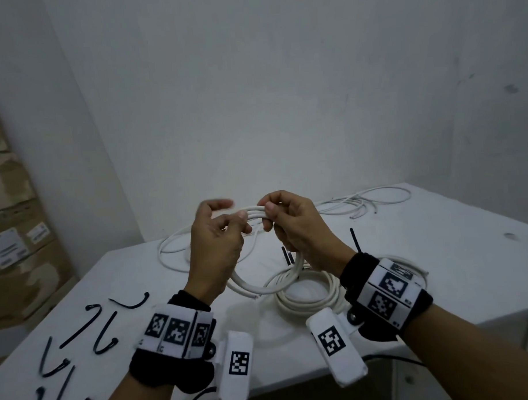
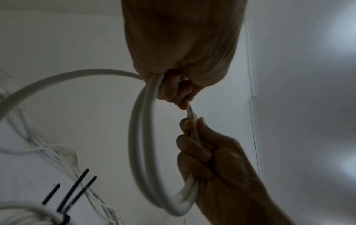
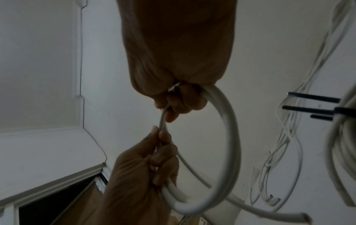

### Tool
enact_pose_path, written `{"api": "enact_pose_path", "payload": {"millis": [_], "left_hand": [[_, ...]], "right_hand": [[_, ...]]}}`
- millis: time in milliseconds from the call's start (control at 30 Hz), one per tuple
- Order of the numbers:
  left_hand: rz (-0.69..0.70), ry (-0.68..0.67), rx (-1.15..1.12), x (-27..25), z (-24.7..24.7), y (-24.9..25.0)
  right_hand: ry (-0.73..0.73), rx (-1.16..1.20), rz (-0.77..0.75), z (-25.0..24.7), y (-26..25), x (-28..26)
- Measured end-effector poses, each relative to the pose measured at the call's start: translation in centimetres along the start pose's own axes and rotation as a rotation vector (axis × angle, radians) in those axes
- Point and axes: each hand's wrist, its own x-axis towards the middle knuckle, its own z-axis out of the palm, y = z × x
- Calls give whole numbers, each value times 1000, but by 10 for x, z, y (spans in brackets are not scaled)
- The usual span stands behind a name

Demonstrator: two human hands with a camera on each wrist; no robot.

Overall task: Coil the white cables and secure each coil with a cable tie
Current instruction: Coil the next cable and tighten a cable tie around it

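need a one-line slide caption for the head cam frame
Both hands, left hand and right hand, grip a white cable coil above the table, loose black cable ties alongside.

Bare forearms; black wrist straps (image 1: 353, 274) with white square-coded marker bands (image 1: 177, 331); white tagged camera pods (image 1: 237, 368) below straps.

- No word, brand or number reads clearly in any of the three views.
- White labels (image 1: 7, 247) on the cardboard boxes (image 1: 14, 208) at the left edge of the head view carry print, too blurred to read.
- Black-and-white square code markers (image 1: 177, 331) sit on the wrist bands in the lower part of the head view; patterns only, and the tiny characters at the band edges are too small to make out.
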Motion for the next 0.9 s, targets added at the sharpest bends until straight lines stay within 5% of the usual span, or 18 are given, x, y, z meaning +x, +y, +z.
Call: {"api": "enact_pose_path", "payload": {"millis": [167, 300, 367, 433, 500, 733, 900], "left_hand": [[420, -27, 713, 0, 4, 1], [585, -106, 975, 10, 1, 7], [369, -258, 841, 15, 2, 16], [-17, -415, 428, 17, 5, 24], [-221, -468, 87, 15, 6, 28], [-231, -173, -147, 14, 13, 14], [-236, 126, -319, 31, -8, 12]], "right_hand": [[45, -34, -12, -9, -1, 3], [37, -80, -5, -15, -2, 4], [30, -50, -11, -16, -5, 6], [11, -44, -34, -17, -10, 8], [-14, -81, -53, -17, -12, 11], [-138, -313, 3, -25, -12, 14], [305, -483, -84, -44, 11, -17]]}}
